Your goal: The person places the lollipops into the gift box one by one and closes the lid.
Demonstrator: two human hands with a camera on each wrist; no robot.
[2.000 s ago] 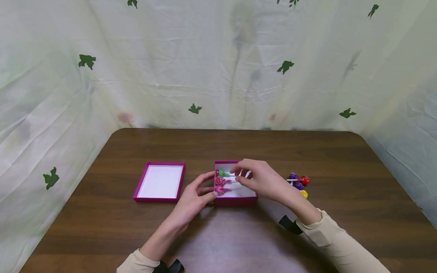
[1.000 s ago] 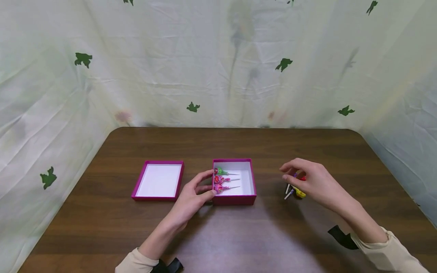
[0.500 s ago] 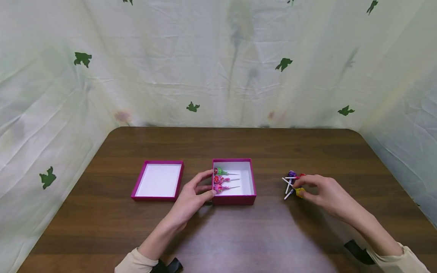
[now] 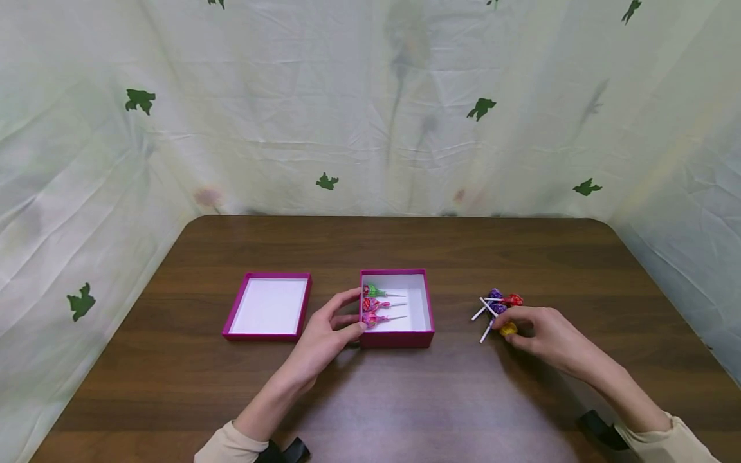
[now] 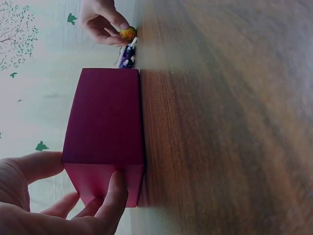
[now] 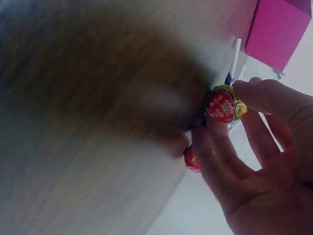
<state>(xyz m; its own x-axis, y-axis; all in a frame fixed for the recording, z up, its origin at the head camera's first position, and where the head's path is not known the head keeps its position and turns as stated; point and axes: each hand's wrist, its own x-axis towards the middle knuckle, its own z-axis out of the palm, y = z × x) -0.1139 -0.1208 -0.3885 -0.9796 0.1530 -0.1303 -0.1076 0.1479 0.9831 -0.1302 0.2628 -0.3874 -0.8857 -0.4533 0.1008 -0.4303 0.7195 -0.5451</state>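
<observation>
Right of centre in the head view, the right hand pinches a yellow lollipop between thumb and fingers; its red label bears white characters, seemingly Chinese, too blurred to read. Other lollipops lie beside it. At centre, a magenta box holds three wrapped lollipops; the left hand, fingers loosely spread, touches its left side. Further left, a shallow white-lined lid sits on the wood-grain counter.

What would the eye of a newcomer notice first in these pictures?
Probably the open magenta box mid-table, with three lollipops inside along its left wall and the left hand touching that side. Next comes the colourful lollipop pile to the right, where the right hand pinches a yellow-wrapped lollipop.
</observation>
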